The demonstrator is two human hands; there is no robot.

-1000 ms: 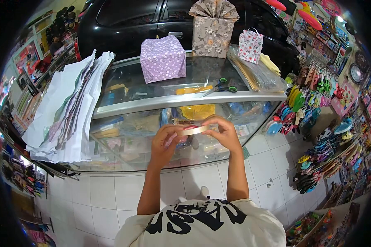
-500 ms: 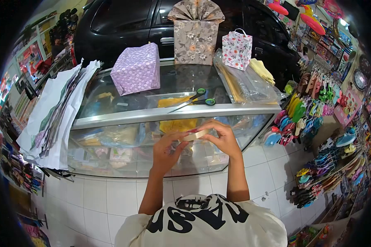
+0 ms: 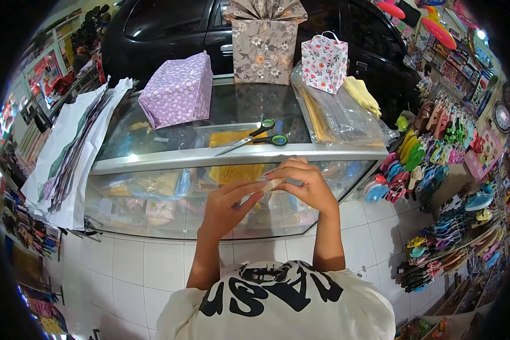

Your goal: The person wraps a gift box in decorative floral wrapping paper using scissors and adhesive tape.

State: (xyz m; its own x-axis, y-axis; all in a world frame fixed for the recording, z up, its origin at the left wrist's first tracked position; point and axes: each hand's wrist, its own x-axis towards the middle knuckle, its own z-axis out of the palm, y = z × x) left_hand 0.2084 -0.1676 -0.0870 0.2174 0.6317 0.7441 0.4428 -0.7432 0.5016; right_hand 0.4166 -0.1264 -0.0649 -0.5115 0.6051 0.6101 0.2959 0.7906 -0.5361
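Observation:
A roll of tape (image 3: 274, 184), pale and partly covered by fingers, is held up in front of the glass display counter (image 3: 170, 161). My right hand (image 3: 305, 184) grips the roll between thumb and fingers. From the other side, my left hand (image 3: 228, 208) pinches at the roll's left edge with thumb and fingertips; whether it has a loose tape end cannot be made out. Just beyond my hands, scissors (image 3: 259, 138) with black and green handles lie slightly spread on the counter top.
On the counter stand a purple flowered wrapped box (image 3: 178, 90), a tall grey flowered package (image 3: 263, 52) and a small floral bag (image 3: 324, 62). Plastic sleeves (image 3: 345, 122) lie at right, paper sheets (image 3: 76, 147) at left. A black car (image 3: 170, 25) is behind; sandal racks (image 3: 425, 153) stand right.
The view has shifted slightly, and the counter items sit a little higher and further left in it. My left hand has turned, its fingers now more stretched towards the tape roll.

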